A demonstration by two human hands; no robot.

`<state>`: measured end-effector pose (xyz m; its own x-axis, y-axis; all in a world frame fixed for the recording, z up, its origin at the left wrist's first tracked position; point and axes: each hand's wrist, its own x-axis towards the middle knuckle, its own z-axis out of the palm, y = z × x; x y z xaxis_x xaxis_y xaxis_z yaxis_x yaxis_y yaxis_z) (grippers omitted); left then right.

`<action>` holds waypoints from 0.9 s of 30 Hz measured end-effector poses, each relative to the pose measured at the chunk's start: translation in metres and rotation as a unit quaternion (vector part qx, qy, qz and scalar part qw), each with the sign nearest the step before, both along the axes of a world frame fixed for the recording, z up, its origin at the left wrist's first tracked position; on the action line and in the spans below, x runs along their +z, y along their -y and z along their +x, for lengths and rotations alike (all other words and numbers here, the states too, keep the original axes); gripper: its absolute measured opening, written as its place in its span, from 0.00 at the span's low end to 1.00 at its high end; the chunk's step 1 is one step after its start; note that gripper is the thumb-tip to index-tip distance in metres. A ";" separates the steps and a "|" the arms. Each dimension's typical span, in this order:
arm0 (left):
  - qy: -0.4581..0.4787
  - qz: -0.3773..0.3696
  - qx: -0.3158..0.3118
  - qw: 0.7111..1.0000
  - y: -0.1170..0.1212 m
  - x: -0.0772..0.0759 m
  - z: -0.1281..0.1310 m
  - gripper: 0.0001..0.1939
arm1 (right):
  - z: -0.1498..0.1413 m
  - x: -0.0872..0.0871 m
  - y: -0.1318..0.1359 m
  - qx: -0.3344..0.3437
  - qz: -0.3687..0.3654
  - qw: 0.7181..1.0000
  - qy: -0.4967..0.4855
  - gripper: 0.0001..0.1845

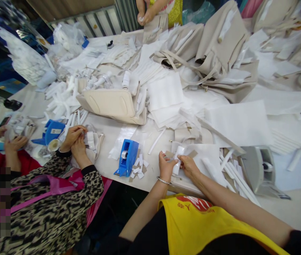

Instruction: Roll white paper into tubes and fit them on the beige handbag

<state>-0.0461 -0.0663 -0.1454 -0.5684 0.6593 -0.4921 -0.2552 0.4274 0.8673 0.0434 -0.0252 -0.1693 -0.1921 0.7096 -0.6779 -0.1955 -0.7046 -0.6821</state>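
You have both hands on a short white roll (177,159), just in from the near edge of the table (296,205). Your left hand (166,165) closes on its left side, the thumb reaching across toward it. Your right hand (189,165) pinches its right side between thumb and fingertips. The roll stands between the hands, slightly tilted; its far side is hidden, so you cannot tell from here how its wrap is fastened.

The step in hand looks like wrapping or closing up this roll. Just past your hands, farther from the near edge, lies a beige bag (205,136), partly covered, with a white sheet (211,150) lying nearer to you, to the right of the roll.

Judging by that grip, the next move calls for steady pressure from the left hand while the right fingertips keep the wrap snug. If you need tape, the blue tape dispenser (127,157) stands by the near edge to your left, loose paper scraps (141,165) beside it. The grey tape dispenser (258,170) is to your right, beyond the thin white tubes (238,175).
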 end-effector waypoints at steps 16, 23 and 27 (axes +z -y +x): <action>0.289 -0.012 -0.041 0.956 -0.005 -0.008 -0.011 0.17 | 0.007 0.009 0.005 0.002 0.015 0.999 -0.028 0.15; -0.052 -0.071 -0.105 0.991 -0.013 -0.006 -0.003 0.09 | 0.015 0.004 0.000 0.091 0.063 0.993 0.034 0.15; -0.253 -0.042 -0.178 0.950 -0.011 -0.001 -0.003 0.13 | 0.019 0.009 0.000 0.093 0.054 0.993 0.053 0.18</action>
<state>-0.0491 -0.0557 -0.1467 -0.4944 0.8243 -0.2759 0.3586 0.4825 0.7991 0.0623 -0.0249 -0.1602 -0.2582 0.7385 -0.6228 0.0081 -0.6430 -0.7658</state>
